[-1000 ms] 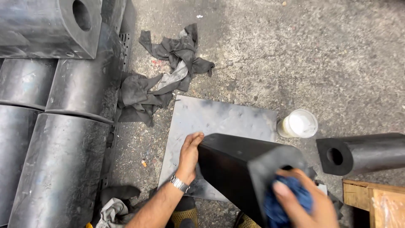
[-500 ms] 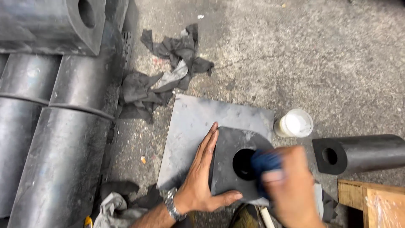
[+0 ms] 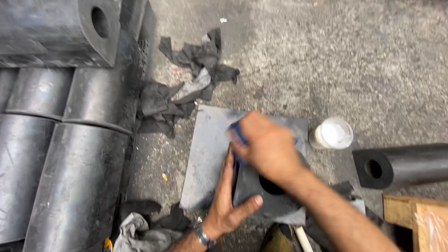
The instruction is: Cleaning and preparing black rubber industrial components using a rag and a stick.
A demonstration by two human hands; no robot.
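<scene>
Left hand: the left hand, wristwatch on, lies flat and spread against the side of a black rubber block, thumb on its top face.
Right hand: the right hand is closed around a blue cloth, pressed to the block's upper edge.
Block: it stands on a grey metal plate on the concrete floor.
Nearby: a white tub sits just beside the plate; dark rags and large black cylinders lie to the left.

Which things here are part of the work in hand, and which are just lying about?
In use:
left hand, steadying the black block
right hand, holding a blue cloth
grey plate under the block

Lying about:
dark rags
white tub
black tube
stacked black blocks
wooden crate
</scene>
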